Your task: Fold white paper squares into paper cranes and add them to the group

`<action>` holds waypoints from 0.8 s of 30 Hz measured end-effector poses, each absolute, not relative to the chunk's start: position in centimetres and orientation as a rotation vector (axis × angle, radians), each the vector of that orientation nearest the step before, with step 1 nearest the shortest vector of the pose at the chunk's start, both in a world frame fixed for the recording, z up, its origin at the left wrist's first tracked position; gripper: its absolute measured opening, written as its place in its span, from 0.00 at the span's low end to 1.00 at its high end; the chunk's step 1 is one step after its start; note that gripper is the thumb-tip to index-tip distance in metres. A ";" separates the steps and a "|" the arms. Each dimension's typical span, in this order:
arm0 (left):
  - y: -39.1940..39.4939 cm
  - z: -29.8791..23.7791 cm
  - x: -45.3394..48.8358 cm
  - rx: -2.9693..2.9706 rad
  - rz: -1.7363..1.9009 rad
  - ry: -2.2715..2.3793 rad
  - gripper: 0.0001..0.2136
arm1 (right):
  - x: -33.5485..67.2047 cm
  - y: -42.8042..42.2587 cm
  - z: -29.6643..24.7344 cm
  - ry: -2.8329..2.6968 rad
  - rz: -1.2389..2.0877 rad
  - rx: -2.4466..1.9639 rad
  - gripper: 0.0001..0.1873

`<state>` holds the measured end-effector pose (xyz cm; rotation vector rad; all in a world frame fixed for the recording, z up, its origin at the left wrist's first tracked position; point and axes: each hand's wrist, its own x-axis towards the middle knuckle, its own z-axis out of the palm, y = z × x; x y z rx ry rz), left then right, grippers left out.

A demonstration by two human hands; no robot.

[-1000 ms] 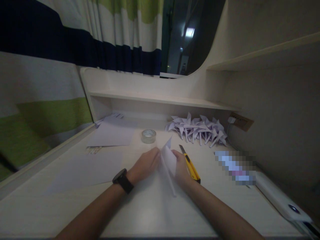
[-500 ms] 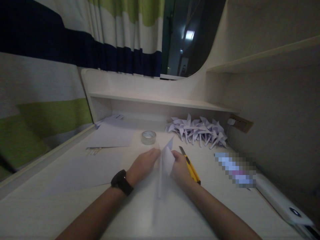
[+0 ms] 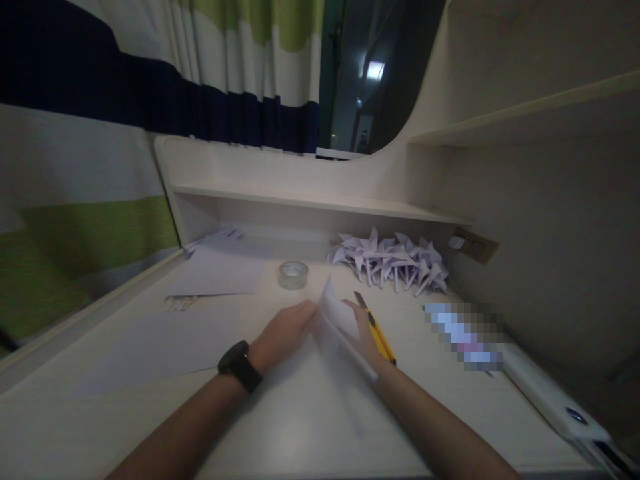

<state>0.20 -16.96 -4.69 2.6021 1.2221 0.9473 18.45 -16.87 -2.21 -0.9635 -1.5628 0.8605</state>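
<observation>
Between my two hands is a white paper pinwheel (image 3: 341, 319), its rolled paper stick (image 3: 364, 366) slanting down toward my right forearm. My left hand (image 3: 286, 331), below a black wristwatch strap, pinches it near the middle from the left. On the other side, my right hand (image 3: 367, 335) is closed on the folded blades, its fingers partly behind the paper. A yellow utility knife (image 3: 384, 347) lies just right of my right hand, blade out. Beyond my hands stands a roll of clear tape (image 3: 293, 275).
Several finished paper pinwheels (image 3: 393, 259) are heaped at the back right. White paper sheets (image 3: 215, 273) lie at the left, with small pale pieces (image 3: 179, 304) by their edge. A blurred-out object (image 3: 465, 340) and a white case (image 3: 543, 387) are along the right wall.
The pinwheel has turned in my hands: its stick pointed straight down toward me and now slants to the right. The view has shifted slightly; my hands stay in about the same place.
</observation>
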 end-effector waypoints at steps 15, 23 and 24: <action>-17.0 -4.1 0.8 2.273 1.049 1.272 0.12 | 17.2 -17.4 -3.3 -1.528 0.744 -1.060 0.07; -17.0 -4.2 1.0 2.229 1.069 1.284 0.13 | 17.3 -17.4 -3.3 -1.575 0.744 -1.011 0.05; -17.0 -4.3 1.1 2.201 1.094 1.283 0.13 | 17.3 -17.4 -3.4 -1.573 0.746 -1.021 0.04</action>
